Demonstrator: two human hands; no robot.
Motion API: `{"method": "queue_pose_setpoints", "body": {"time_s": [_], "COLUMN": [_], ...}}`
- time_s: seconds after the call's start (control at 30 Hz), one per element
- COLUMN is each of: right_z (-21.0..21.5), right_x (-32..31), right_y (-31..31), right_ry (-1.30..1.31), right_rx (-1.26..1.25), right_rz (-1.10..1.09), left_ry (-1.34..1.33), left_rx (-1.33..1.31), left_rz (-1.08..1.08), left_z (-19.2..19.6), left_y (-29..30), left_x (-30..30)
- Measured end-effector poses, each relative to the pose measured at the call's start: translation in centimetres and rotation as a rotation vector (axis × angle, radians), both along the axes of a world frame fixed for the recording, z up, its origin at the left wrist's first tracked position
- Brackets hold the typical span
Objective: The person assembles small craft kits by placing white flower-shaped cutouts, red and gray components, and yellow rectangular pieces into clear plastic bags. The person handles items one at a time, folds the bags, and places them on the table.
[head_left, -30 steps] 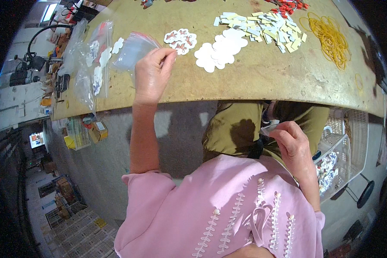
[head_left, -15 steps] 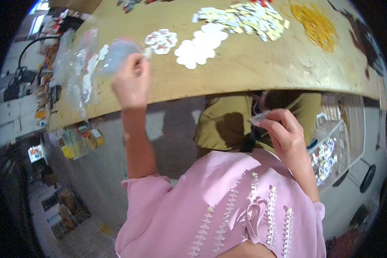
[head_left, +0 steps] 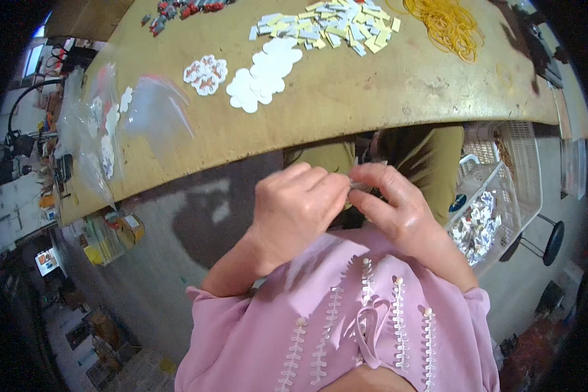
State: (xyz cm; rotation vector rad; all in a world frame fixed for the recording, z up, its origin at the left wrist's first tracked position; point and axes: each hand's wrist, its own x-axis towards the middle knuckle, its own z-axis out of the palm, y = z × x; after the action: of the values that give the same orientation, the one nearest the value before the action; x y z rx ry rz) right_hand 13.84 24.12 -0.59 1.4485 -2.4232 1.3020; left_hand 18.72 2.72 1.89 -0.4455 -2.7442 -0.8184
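My left hand (head_left: pixel 300 206) and my right hand (head_left: pixel 393 204) meet in front of my chest, over my lap. Thumb and fingers of the right hand pinch a small clear, greyish piece of plastic (head_left: pixel 364 187), mostly covered by the fingers. The left hand is closed with its fingertips against the right ones; what it grips is hidden. Above on the table lie a pile of clear flat plastic bags (head_left: pixel 157 114), a brown-patterned stack of white scalloped cards (head_left: pixel 206 74) and an overlapping row of plain white scalloped cards (head_left: pixel 264 73).
Farther back on the table (head_left: pixel 385 98) are yellow and grey small strips (head_left: pixel 336 26), yellow rubber bands (head_left: pixel 447 26) and red-and-grey small parts (head_left: pixel 183 9). Crumpled clear bags (head_left: pixel 88 130) lie at the left. A white plastic basket (head_left: pixel 529 163) with silvery packets (head_left: pixel 480 228) stands by my right side.
My left hand has come from the table's plastic bags down to the right hand, and they now touch. My right hand has shifted slightly left, still pinching the plastic piece. The view has shifted.
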Motion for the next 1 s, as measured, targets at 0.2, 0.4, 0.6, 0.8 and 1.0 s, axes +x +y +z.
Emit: {"method": "queue_pose_setpoints", "body": {"time_s": [0.2, 0.4, 0.6, 0.8, 1.0], "right_z": [-0.7, -1.1, -1.8, -2.4, -2.5], "right_x": [-0.3, -0.8, -0.6, -0.6, -0.9], "right_y": [0.5, 2.2, 3.5, 4.8, 4.7], "right_ry": [-0.009, 0.015, -0.004, 0.031, 0.048], "right_rx": [-0.001, 0.059, 0.033, 0.013, 0.006], "right_rz": [-0.054, -0.102, -0.153, -0.203, -0.202], "left_ry": [-0.227, -0.171, 0.115, 0.021, 0.172], "left_rx": [0.056, 0.091, 0.012, -0.044, -0.171], "left_rz": [-0.141, 0.033, 0.121, 0.127, 0.096], "left_z": [-0.5, 1.2, -1.4, -1.5, -2.0], "left_y": [-0.5, -2.7, -6.4, -6.6, -6.8], "left_x": [-1.5, -7.7, -16.3, -17.1, -17.3]}}
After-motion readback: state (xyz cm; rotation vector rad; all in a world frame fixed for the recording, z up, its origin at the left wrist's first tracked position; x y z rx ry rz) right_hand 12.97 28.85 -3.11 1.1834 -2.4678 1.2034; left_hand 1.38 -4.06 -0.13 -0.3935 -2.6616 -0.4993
